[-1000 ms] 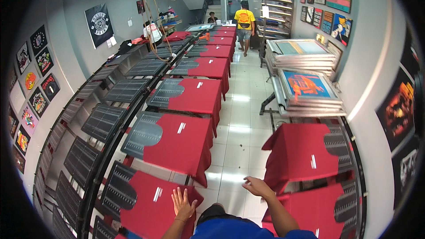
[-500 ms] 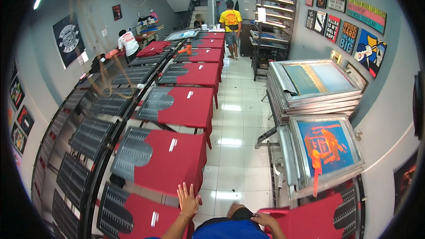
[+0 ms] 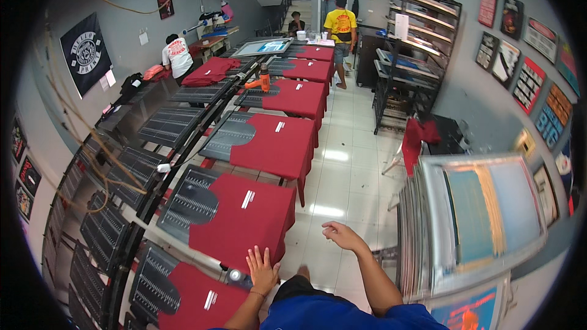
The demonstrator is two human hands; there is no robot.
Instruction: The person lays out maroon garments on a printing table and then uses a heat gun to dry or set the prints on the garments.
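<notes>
The red shirt [image 3: 241, 220] lies flat on a dark ruled pallet [image 3: 189, 198] of the long printing table [image 3: 131, 208], at the near left of the scene, with a small white label on its upper part. The left hand [image 3: 262, 267] is open, fingers spread, palm down at the near right corner of this shirt, close to its hem; actual contact cannot be confirmed. Just nearer, a second red shirt [image 3: 195, 299] covers the next pallet, and a small round metal fitting [image 3: 234, 275] sits between the two, immediately left of the left hand. The right hand [image 3: 339, 234] hangs over the white tiled floor [image 3: 348, 177], loosely curled and holding nothing, well apart from the shirt on its right. Further red shirts run along the table toward the far end. Stacked printing screens [image 3: 483, 220] stand at the near right, beside the right forearm. A person in a yellow shirt [image 3: 340, 24] stands far down the aisle.
</notes>
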